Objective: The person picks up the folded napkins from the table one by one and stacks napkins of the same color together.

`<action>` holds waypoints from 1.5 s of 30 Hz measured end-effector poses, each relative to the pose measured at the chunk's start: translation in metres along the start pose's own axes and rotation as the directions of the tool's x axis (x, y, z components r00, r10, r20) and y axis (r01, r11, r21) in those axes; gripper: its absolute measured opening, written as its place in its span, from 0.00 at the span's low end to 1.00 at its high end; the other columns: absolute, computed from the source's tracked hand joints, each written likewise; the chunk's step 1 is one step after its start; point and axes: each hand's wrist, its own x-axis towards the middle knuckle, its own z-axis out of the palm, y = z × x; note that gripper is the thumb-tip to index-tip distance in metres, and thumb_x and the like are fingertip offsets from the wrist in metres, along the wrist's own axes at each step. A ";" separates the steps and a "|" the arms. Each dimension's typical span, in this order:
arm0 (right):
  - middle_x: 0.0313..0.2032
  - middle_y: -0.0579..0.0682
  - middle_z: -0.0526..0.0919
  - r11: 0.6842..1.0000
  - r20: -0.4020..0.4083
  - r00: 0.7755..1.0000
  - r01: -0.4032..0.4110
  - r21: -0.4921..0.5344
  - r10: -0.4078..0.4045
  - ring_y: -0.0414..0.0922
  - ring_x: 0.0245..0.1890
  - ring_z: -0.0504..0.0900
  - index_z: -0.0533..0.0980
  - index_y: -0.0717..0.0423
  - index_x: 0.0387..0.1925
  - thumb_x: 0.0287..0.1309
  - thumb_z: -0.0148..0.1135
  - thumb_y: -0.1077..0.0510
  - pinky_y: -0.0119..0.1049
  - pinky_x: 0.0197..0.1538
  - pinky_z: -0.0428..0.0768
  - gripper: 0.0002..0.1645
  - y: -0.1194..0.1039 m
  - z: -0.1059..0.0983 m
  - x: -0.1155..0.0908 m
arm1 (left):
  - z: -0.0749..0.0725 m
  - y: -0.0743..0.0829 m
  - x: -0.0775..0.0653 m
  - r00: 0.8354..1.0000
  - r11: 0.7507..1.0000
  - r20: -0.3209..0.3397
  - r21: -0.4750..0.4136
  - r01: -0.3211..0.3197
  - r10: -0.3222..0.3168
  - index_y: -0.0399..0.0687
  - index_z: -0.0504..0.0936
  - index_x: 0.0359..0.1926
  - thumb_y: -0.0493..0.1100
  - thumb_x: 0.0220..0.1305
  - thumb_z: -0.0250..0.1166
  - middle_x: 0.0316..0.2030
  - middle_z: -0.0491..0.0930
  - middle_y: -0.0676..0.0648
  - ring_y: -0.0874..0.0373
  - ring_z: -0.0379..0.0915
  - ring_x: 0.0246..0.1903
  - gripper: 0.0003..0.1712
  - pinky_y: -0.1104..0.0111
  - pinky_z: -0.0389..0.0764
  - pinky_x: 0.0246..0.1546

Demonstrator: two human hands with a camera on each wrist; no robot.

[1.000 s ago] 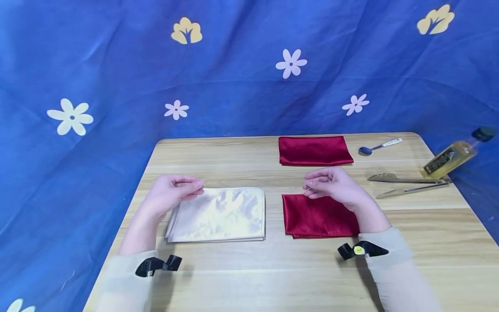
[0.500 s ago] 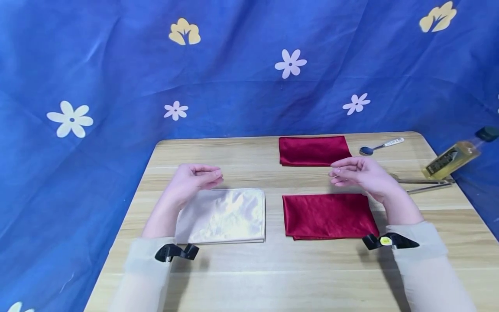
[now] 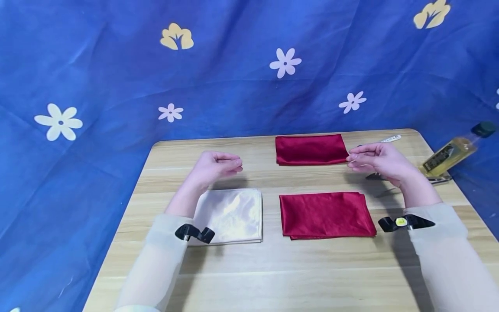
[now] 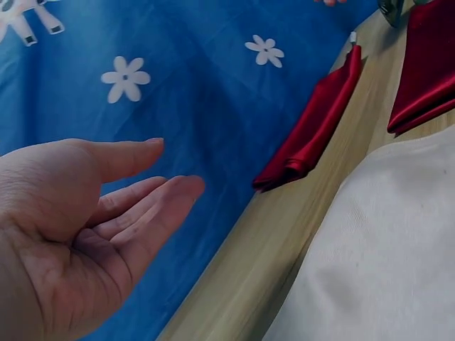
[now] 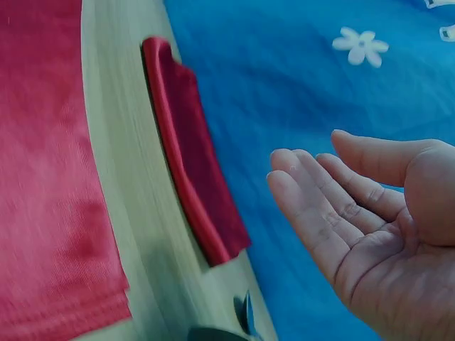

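A blue flowery sheet (image 3: pixel 226 86) is hanging behind a wooden worktop (image 3: pixel 273 273), so this is looking like a set-up work corner.

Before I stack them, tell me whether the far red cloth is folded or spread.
Folded: the far red cloth shows layered edges at one end in the left wrist view.
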 end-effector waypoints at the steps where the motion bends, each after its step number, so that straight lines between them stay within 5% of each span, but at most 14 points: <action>1: 0.44 0.56 0.91 1.000 -0.010 1.000 -0.016 -0.002 0.016 0.51 0.44 0.91 0.81 0.64 0.53 0.72 0.65 0.69 0.44 0.51 0.88 0.11 0.001 -0.004 0.002 | 0.003 0.000 0.004 1.000 1.000 0.002 0.003 0.001 -0.001 0.26 0.83 0.58 0.35 0.71 0.72 0.53 0.84 0.28 0.47 0.88 0.48 0.19 0.60 0.87 0.52; 14: 0.44 0.49 0.90 0.995 -0.092 0.991 -0.098 -0.036 0.095 0.50 0.49 0.90 0.72 0.73 0.61 0.74 0.63 0.66 0.45 0.56 0.86 0.20 0.022 -0.044 0.033 | 0.031 -0.007 0.049 0.999 0.998 -0.004 0.030 0.052 -0.052 0.29 0.83 0.58 0.38 0.70 0.73 0.55 0.84 0.31 0.44 0.86 0.52 0.21 0.58 0.85 0.56; 21: 0.51 0.58 0.88 0.983 -0.107 0.988 -0.129 -0.130 0.116 0.45 0.48 0.89 0.61 0.82 0.69 0.76 0.61 0.66 0.45 0.58 0.85 0.32 0.032 -0.045 0.053 | 0.044 -0.014 0.077 0.997 0.995 -0.026 0.060 0.076 -0.074 0.31 0.84 0.57 0.39 0.70 0.74 0.54 0.85 0.32 0.47 0.87 0.51 0.21 0.56 0.84 0.57; 28: 0.59 0.71 0.80 0.939 -0.129 0.984 -0.158 -0.305 0.123 0.38 0.45 0.87 0.63 0.84 0.68 0.75 0.58 0.69 0.46 0.58 0.85 0.29 0.036 -0.038 0.069 | 0.063 -0.023 0.100 0.996 0.996 -0.010 0.021 0.087 -0.087 0.27 0.83 0.56 0.36 0.70 0.73 0.54 0.84 0.29 0.37 0.83 0.55 0.20 0.55 0.85 0.57; 35: 0.54 0.66 0.84 0.919 -0.169 0.976 -0.191 -0.344 0.139 0.40 0.42 0.88 0.67 0.82 0.67 0.74 0.62 0.67 0.43 0.54 0.87 0.29 0.038 -0.038 0.082 | 0.079 -0.032 0.119 0.996 0.998 -0.060 0.027 0.065 -0.063 0.24 0.82 0.55 0.34 0.70 0.72 0.49 0.86 0.30 0.37 0.84 0.53 0.19 0.59 0.87 0.52; 40: 0.50 0.63 0.85 0.895 -0.200 0.971 -0.200 -0.400 0.127 0.40 0.37 0.88 0.69 0.82 0.64 0.73 0.65 0.64 0.34 0.46 0.88 0.29 0.040 -0.038 0.086 | 0.092 -0.030 0.126 0.994 0.995 -0.088 0.068 0.072 -0.066 0.26 0.84 0.53 0.36 0.69 0.74 0.47 0.87 0.32 0.44 0.87 0.48 0.18 0.60 0.88 0.50; 45: 0.45 0.62 0.84 0.829 -0.294 0.951 -0.236 -0.506 0.091 0.41 0.28 0.86 0.74 0.79 0.60 0.70 0.69 0.60 0.28 0.35 0.84 0.28 0.041 -0.028 0.090 | 0.103 -0.026 0.132 0.980 0.979 -0.158 0.143 0.144 -0.121 0.32 0.88 0.49 0.40 0.66 0.77 0.42 0.89 0.38 0.51 0.88 0.39 0.16 0.63 0.89 0.45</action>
